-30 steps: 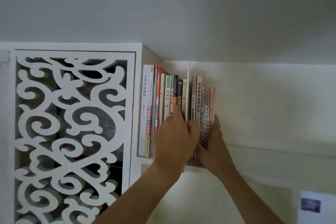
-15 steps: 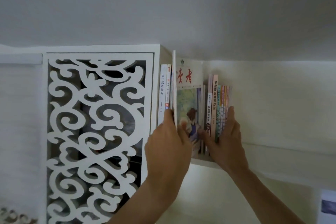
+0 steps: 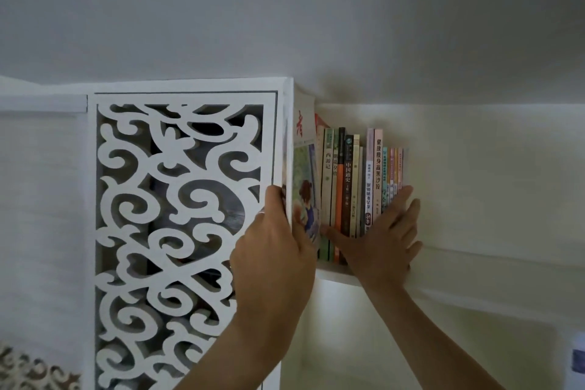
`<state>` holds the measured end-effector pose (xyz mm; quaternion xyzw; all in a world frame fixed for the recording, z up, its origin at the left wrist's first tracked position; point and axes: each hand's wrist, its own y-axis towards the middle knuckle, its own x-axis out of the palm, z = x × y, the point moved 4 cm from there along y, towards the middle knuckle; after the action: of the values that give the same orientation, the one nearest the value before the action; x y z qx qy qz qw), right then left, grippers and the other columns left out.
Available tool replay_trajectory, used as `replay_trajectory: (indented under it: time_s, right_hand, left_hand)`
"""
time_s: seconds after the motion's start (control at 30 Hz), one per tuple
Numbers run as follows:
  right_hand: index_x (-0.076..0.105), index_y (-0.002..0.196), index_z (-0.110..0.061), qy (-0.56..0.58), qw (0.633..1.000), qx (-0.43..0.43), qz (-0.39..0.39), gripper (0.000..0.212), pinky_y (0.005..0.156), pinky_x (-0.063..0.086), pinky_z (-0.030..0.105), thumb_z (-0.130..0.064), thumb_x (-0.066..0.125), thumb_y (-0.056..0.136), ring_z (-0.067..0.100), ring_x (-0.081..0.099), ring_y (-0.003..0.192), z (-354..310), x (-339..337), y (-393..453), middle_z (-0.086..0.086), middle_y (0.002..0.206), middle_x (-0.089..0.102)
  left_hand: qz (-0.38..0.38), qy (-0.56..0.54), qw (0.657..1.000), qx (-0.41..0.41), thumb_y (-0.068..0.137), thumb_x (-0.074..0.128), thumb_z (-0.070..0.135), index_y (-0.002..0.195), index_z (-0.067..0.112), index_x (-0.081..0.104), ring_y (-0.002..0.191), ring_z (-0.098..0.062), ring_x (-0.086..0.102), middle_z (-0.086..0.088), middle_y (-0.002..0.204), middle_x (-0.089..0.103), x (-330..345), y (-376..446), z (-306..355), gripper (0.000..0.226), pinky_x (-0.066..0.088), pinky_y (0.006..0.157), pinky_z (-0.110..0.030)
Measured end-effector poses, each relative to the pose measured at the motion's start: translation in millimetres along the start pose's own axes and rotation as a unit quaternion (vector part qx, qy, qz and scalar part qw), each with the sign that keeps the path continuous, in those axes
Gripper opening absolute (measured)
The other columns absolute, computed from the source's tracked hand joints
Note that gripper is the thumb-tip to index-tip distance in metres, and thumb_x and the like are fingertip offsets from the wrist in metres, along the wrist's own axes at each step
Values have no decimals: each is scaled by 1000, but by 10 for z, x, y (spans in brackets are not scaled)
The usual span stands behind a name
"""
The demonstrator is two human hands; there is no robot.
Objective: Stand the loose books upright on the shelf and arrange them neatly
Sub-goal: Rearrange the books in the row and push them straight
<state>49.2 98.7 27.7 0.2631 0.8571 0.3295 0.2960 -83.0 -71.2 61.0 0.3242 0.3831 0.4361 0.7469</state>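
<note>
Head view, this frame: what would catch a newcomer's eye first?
Probably the white scrollwork panel filling the left half of the cabinet. Next, just right of it, the left hand grips a thin illustrated magazine with red characters, held upright at the left end of the row of books. The right hand is spread flat against the lower spines, fingertips at the row's right end, on the white shelf.

Home, bookshelf (image 3: pixel 332 274), carved white cabinet (image 3: pixel 177 231)

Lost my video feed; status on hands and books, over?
Left hand gripping the tall magazine, pulled out at the row's left end. Right hand open, bracing the upright books. Nothing blocking the shelf.
</note>
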Motion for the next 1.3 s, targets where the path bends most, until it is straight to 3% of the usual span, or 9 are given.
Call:
replay_trajectory:
  time_s: [0.2, 0.27, 0.37, 0.43, 0.6, 0.73, 1.03, 1.13, 1.3]
  right_hand:
    - [-16, 160, -14, -6, 1000, 2, 14, 160, 117, 22, 71, -81, 80, 51, 46, 13, 153, -81, 30, 27, 20, 168, 2]
    - [-16, 160, -15, 3, 1000, 7, 19, 160, 118, 17, 72, -87, 75, 51, 44, 8, 154, -88, 44, 16, 19, 168, -1]
    - [-19, 160, -14, 23, 999, 24, 22, 162, 120, 8, 70, -100, 59, 46, 40, -2, 156, -146, 63, -6, 18, 169, -7]
    - [-20, 159, -12, 31, 999, 33, 20, 166, 121, 4, 69, -100, 60, 44, 39, -7, 156, -202, 74, -19, 19, 169, -11]
    - [-12, 162, -22, 24, 999, 14, 39, 161, 118, 20, 68, -98, 66, 44, 46, 11, 153, -210, 54, 1, 24, 167, -2]
    - [-6, 163, -26, 10, 998, -19, 51, 146, 114, 26, 70, -100, 51, 51, 49, 17, 149, -190, 40, -15, 22, 167, 2]
    - [-11, 163, -15, -20, 999, -10, 42, 155, 115, 12, 76, -80, 77, 53, 54, 0, 151, -298, 157, 26, 30, 165, -10]
    - [-11, 163, -21, -23, 998, -30, 49, 148, 114, 11, 78, -80, 73, 57, 56, -1, 150, -329, 161, 22, 30, 165, -11]
    - [1, 165, -25, -65, 992, -86, 69, 128, 113, 11, 80, -78, 66, 68, 60, -1, 149, -364, 153, -38, 24, 168, -8]
  left_hand:
    - [8, 6, 1000, -7, 97, 38, 25, 100, 31, 26, 62, -16, 57, 8, 81, 56, -44, -9, -8, 14, 53, 51, -34]
    - [11, 16, 1000, -13, 97, 42, 22, 98, 31, 26, 60, -16, 57, 9, 76, 53, -114, -4, -45, 19, 51, 49, -35]
    - [7, 37, 999, -9, 96, 42, 25, 98, 30, 24, 56, -9, 50, 9, 75, 53, -217, 10, -87, 18, 34, 44, -24]
    - [3, 41, 999, -6, 98, 43, 27, 99, 30, 25, 56, -7, 49, 6, 80, 58, -249, 20, -108, 18, 30, 44, -19]
    - [-2, 33, 999, 2, 102, 48, 28, 100, 31, 27, 58, -8, 54, 8, 85, 62, -241, 0, -117, 21, 34, 44, -18]
    - [-2, 27, 1000, 4, 100, 46, 27, 100, 30, 27, 59, -9, 55, 8, 81, 61, -239, -35, -80, 19, 45, 47, -25]
    - [-7, 22, 1000, -5, 99, 43, 26, 99, 32, 25, 61, -13, 58, 11, 78, 53, -236, -21, -51, 19, 47, 49, -29]
    - [-7, 15, 1000, -7, 99, 45, 22, 98, 29, 28, 58, -10, 53, 11, 74, 52, -251, -8, -79, 18, 36, 46, -23]
    - [-16, 14, 1000, -2, 93, 34, 30, 98, 30, 28, 57, -8, 51, 11, 74, 52, -261, -32, -84, 7, 33, 47, -21]
